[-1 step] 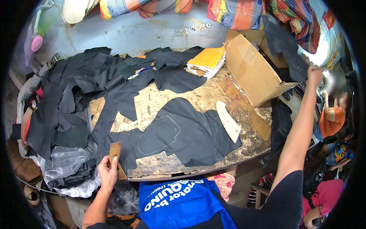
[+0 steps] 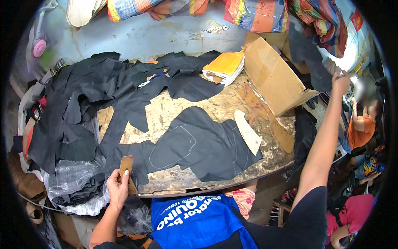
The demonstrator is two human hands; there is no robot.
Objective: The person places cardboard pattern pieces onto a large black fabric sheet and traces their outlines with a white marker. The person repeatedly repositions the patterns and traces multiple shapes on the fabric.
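Note:
My left hand point(image 2: 117, 186) is closed around a narrow brown flat strip point(image 2: 127, 166) at the table's near left edge. The strip rests over a black sheet of material point(image 2: 199, 143), which has pale outlines drawn on it. A cream curved template point(image 2: 247, 133) lies on that sheet's right end. My right arm is stretched far to the right, past a cardboard box. There my right hand point(image 2: 340, 84) is closed, with a small brownish piece point(image 2: 330, 66) at its fingertips that I cannot make out. A dark hanging sheet point(image 2: 306, 54) is beside it.
Black material point(image 2: 78, 99) is heaped over the table's left side. The open cardboard box point(image 2: 273, 74) stands at the back right, beside a yellow-topped stack point(image 2: 225, 64). Brown templates point(image 2: 282, 135) lie before the box. A plastic bag point(image 2: 74, 174) sits at the left. People sit at the right.
My right hand has shifted very slightly nearer and to the left, and the brownish piece at its fingertips shows more. My left hand and the strip have barely moved.

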